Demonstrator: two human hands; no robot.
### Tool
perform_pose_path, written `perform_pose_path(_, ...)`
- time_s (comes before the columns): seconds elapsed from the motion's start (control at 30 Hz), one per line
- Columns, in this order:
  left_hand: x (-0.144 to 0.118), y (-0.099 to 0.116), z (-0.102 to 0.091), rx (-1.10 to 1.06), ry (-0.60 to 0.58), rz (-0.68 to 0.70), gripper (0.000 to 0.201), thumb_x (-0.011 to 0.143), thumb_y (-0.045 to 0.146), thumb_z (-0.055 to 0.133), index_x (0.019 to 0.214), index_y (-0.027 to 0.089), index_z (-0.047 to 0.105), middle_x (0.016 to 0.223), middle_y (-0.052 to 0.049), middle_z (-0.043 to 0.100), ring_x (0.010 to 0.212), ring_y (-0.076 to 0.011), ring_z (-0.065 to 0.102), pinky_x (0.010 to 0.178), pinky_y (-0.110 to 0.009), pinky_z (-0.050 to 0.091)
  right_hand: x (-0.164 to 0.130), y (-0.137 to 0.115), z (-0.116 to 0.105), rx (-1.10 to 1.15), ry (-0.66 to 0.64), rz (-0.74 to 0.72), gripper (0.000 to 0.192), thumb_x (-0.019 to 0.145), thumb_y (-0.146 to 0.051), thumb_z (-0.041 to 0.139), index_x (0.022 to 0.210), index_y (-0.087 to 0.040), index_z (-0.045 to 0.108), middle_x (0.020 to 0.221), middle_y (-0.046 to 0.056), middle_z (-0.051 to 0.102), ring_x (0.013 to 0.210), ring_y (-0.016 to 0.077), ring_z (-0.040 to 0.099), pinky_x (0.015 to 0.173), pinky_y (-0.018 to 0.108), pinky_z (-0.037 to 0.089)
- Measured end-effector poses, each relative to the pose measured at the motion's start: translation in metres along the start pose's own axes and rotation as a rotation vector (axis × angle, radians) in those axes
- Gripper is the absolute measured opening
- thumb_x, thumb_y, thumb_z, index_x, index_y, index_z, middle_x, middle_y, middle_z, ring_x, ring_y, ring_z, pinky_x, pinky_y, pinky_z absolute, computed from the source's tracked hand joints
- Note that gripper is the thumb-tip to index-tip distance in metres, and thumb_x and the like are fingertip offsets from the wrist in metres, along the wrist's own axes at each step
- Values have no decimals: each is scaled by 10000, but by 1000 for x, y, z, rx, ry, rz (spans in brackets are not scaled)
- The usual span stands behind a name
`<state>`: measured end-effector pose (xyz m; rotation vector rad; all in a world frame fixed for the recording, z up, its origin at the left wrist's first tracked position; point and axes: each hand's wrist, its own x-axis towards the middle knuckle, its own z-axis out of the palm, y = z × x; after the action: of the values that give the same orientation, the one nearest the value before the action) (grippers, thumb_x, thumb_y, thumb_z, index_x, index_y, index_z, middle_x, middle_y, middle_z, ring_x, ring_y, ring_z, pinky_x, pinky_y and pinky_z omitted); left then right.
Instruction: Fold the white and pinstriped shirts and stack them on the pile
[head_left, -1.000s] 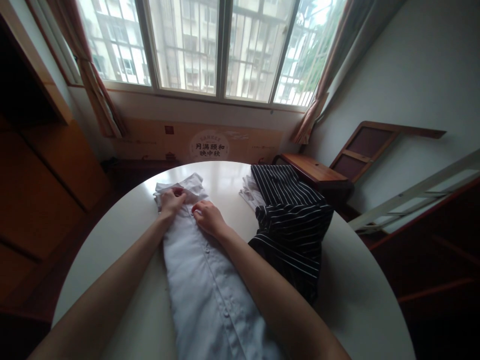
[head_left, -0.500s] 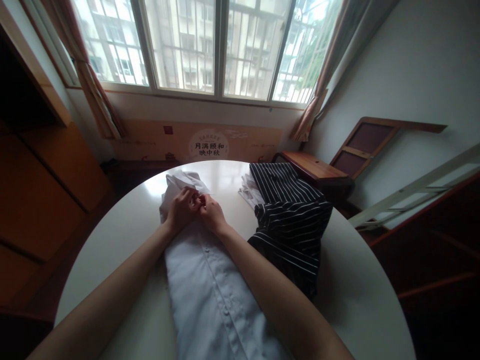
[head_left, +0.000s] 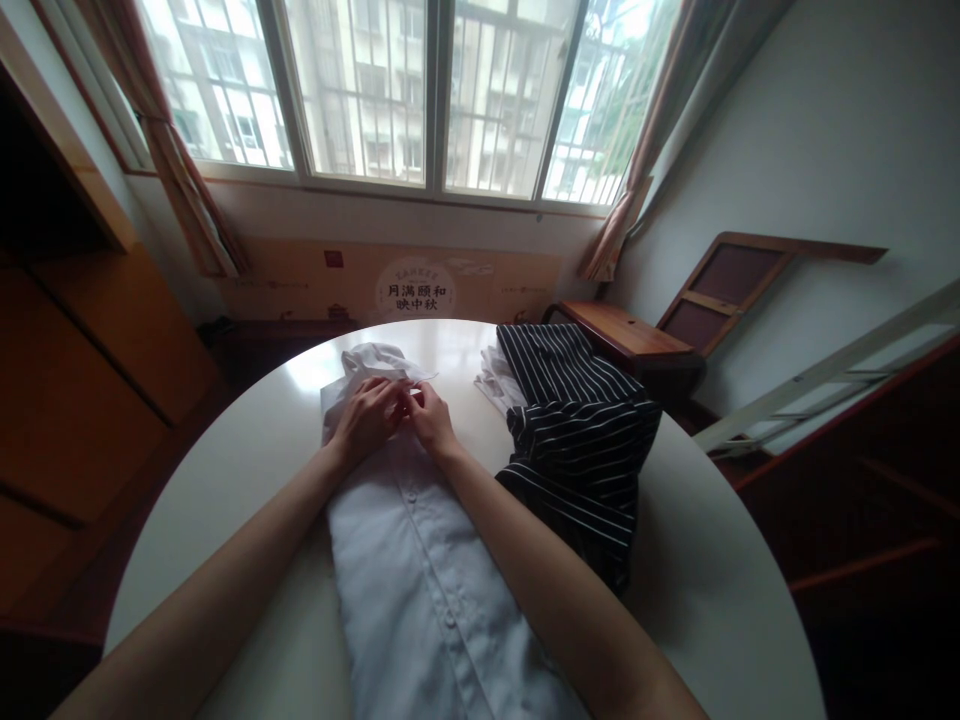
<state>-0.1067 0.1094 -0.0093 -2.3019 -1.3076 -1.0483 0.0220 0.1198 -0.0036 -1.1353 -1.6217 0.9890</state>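
Note:
A white button-up shirt (head_left: pixel 420 570) lies lengthwise on the round white table (head_left: pixel 247 470), collar end far from me. My left hand (head_left: pixel 362 420) and my right hand (head_left: pixel 429 418) meet at the collar, fingers pinched on the fabric near the top of the button placket. The collar is bunched up just beyond my fingertips. What exactly sits between my fingers is hidden by the hands.
A black garment with white stripes (head_left: pixel 581 430) is heaped on the table to the right of the shirt, with a white cloth (head_left: pixel 496 385) under its far edge. A wooden side table (head_left: pixel 622 345) stands beyond. Windows (head_left: pixel 420 90) and curtains fill the far wall.
My hands were apart on the flat collar a second ago. They have come together at the collar's middle and the collar fabric has been lifted and bunched.

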Motion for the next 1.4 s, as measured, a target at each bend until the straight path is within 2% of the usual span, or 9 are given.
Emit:
perform_pose_path(0.23, 1, 4, -1, -75, -20, 43, 306, 766, 138, 482, 1065, 171, 539, 938, -67, 637, 843, -172, 552, 729, -286, 487, 5, 4, -2, -41, 42, 117, 136, 765, -289, 511, 756, -160, 552, 760, 33, 628, 687, 135, 579, 624, 235, 446)
perform_pose_path(0.4, 2, 10, -3, -39, -90, 71, 256, 764, 141, 465, 993, 177, 574, 875, -65, 625, 825, -180, 539, 739, -313, 474, 7, 6, -2, -134, 40, 106, 74, 736, -178, 496, 738, -148, 564, 763, 49, 634, 706, 143, 577, 641, 234, 431)
perform_pose_path(0.6, 4, 12, -4, 64, -111, -8, 288, 697, 133, 495, 976, 162, 559, 986, -93, 573, 951, -231, 494, 851, -377, 417, 4, 3, -1, -211, 52, 98, 91, 748, -232, 479, 741, -178, 552, 739, 31, 631, 676, 139, 569, 634, 240, 426)
perform_pose_path(0.77, 4, 9, -3, 61, -73, -45, 285, 697, 124, 476, 977, 148, 525, 997, -95, 569, 965, -225, 495, 904, -370, 383, 5, 4, 0, -219, 71, 114, 89, 742, -193, 439, 741, -186, 527, 689, 18, 607, 633, 133, 555, 614, 236, 419)
perform_pose_path(1.0, 4, 10, -2, 84, -88, -68, 223, 724, 181, 488, 945, 175, 511, 995, -83, 558, 957, -225, 500, 896, -370, 379, 6, 6, 1, -214, 105, 95, 86, 730, -223, 441, 734, -191, 522, 707, 11, 598, 659, 135, 540, 645, 240, 417)
perform_pose_path(1.2, 3, 6, 1, 119, -95, -144, 131, 724, 247, 514, 834, 179, 496, 852, -65, 568, 851, -223, 526, 824, -351, 409, 5, 7, 1, -209, 119, 96, 75, 716, -234, 453, 732, -195, 515, 680, 0, 581, 635, 130, 527, 628, 235, 423)
perform_pose_path(1.4, 1, 1, 3, 67, -118, -132, 130, 750, 215, 478, 871, 186, 517, 873, -54, 578, 838, -206, 536, 807, -340, 419, 3, 6, 1, -149, 109, 95, 66, 716, -248, 466, 732, -198, 507, 674, -2, 581, 628, 131, 546, 621, 242, 436)
